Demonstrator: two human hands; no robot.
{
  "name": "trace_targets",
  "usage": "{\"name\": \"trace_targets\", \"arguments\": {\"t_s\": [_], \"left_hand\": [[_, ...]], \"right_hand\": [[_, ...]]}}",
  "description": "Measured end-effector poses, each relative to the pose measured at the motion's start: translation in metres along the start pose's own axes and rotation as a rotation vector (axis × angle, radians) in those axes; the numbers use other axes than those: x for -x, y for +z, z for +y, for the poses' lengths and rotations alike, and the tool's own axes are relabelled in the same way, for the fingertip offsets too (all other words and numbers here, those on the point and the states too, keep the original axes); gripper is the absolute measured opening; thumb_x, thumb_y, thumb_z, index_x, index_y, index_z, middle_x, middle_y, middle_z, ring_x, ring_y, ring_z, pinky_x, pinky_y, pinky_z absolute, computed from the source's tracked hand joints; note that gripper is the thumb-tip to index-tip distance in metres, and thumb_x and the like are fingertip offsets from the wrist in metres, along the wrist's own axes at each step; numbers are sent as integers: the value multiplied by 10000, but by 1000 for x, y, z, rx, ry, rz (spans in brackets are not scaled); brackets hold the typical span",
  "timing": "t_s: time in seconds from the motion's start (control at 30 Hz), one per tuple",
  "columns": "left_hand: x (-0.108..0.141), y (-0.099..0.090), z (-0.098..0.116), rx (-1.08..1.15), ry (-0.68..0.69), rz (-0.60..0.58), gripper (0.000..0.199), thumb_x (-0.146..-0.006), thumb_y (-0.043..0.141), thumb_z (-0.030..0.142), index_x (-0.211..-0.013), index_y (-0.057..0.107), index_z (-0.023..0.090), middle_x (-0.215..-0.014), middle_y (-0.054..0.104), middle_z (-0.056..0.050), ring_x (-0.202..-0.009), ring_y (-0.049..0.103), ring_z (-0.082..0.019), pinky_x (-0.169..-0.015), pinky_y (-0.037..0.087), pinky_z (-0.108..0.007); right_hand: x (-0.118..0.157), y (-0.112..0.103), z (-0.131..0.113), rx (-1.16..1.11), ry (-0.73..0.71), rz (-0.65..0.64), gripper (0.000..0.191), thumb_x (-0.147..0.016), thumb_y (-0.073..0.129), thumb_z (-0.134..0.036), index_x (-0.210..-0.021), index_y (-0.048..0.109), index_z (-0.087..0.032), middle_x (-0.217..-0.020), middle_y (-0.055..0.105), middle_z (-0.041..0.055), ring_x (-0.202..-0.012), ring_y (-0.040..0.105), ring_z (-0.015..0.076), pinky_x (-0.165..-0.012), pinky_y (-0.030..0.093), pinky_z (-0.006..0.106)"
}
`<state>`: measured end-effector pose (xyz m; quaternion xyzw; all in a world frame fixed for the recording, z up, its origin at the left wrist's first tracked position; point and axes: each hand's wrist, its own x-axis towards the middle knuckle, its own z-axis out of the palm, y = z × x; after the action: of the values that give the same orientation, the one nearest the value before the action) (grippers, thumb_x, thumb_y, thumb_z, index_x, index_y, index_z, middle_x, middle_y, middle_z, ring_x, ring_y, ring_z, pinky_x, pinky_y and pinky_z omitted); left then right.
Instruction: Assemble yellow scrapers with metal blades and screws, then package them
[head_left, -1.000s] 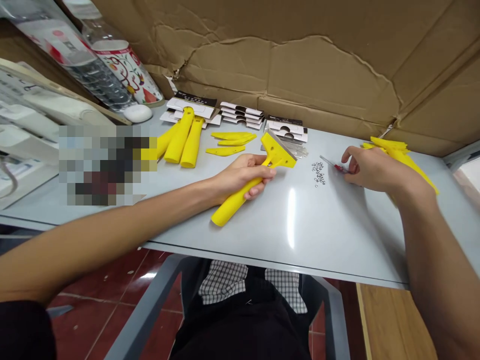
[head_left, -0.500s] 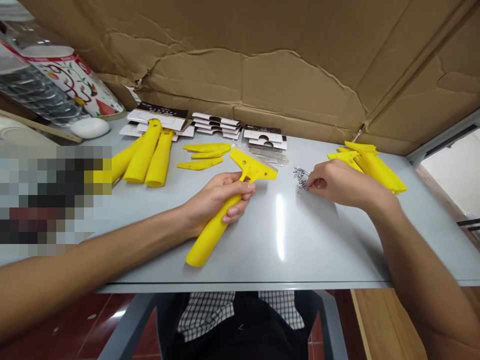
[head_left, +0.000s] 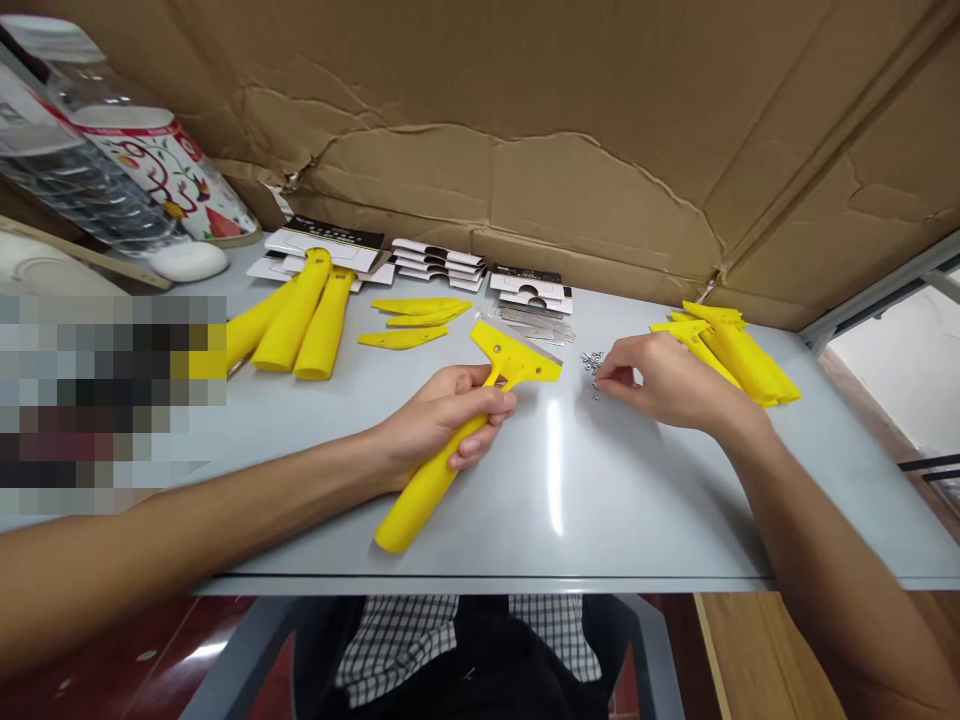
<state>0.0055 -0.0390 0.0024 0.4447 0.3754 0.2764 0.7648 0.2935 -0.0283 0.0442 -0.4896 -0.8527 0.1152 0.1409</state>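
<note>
My left hand (head_left: 457,415) is wrapped round the handle of a yellow scraper (head_left: 420,500), whose wide head points up and to the right with a thin blade along its edge. My right hand (head_left: 660,380) is pinched at the right side of a small pile of screws (head_left: 592,362); what its fingertips hold, if anything, is too small to make out. Metal blades (head_left: 536,325) lie behind the scraper head. Yellow strips (head_left: 405,339) rest to the left of them.
Yellow handles (head_left: 322,325) lean on printed cards (head_left: 330,240) at the left. More yellow parts (head_left: 742,360) lie at the right. A bottle (head_left: 82,170) and a patterned cup (head_left: 172,175) stand back left. Cardboard (head_left: 525,80) rises behind the grey table (head_left: 480,540).
My right hand has drawn slightly left and nearer to me, its fingertips now pinched at the near edge of the screw pile. The view has shifted a little; my left hand keeps its hold.
</note>
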Motion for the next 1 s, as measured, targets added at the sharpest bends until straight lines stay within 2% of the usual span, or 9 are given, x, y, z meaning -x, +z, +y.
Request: {"name": "trace_targets", "arguments": {"t_s": [0.1, 0.17, 0.3, 0.4, 0.7, 1.0], "left_hand": [[1, 2, -1, -21, 4, -6, 330, -789, 819, 298, -725, 505, 219, -410, 464, 66, -303, 343, -58, -317, 302, -159], [2, 3, -1, -39, 9, -18, 327, -778, 824, 306, -744, 509, 222, -410, 476, 64, -304, 358, -66, -317, 317, -164], [2, 4, 0, -68, 14, -24, 325, -772, 822, 320, -770, 511, 224, -410, 487, 64, -305, 366, -68, -321, 334, -168], [2, 5, 0, -76, 19, -29, 327, -783, 817, 336, -781, 510, 224, -406, 485, 67, -305, 362, -65, -322, 331, -164], [3, 6, -3, -107, 32, -34, 302, -815, 804, 342, -880, 542, 209, -408, 497, 80, -312, 364, -63, -329, 354, -159], [3, 9, 0, -123, 44, -51, 317, -841, 772, 363, -997, 548, 202, -413, 504, 84, -313, 352, -71, -323, 348, -163]], "right_hand": [[-5, 5, -17, -210, -107, 97, 118, -958, 694, -248, -899, 792, -222, -863, 758, 30, -751, 654, 170, -710, 508, 334], [-7, 15, -27, -329, -132, 193, 130, -981, 703, -297, -916, 797, -236, -868, 749, 32, -767, 656, 172, -676, 504, 326], [-9, 35, -34, -430, -157, 277, 121, -977, 718, -318, -929, 810, -255, -906, 765, 43, -796, 673, 182, -685, 519, 344], [-9, 41, -34, -428, -165, 318, 111, -971, 727, -289, -929, 815, -235, -910, 763, 52, -805, 676, 179, -680, 518, 341], [-6, 40, -34, -328, -251, 372, 80, -969, 742, -216, -942, 814, -195, -894, 728, 37, -787, 664, 152, -691, 524, 316], [-6, 41, -36, -308, -229, 353, 66, -953, 744, -186, -913, 795, -200, -876, 723, 25, -780, 652, 152, -680, 500, 314]]}}
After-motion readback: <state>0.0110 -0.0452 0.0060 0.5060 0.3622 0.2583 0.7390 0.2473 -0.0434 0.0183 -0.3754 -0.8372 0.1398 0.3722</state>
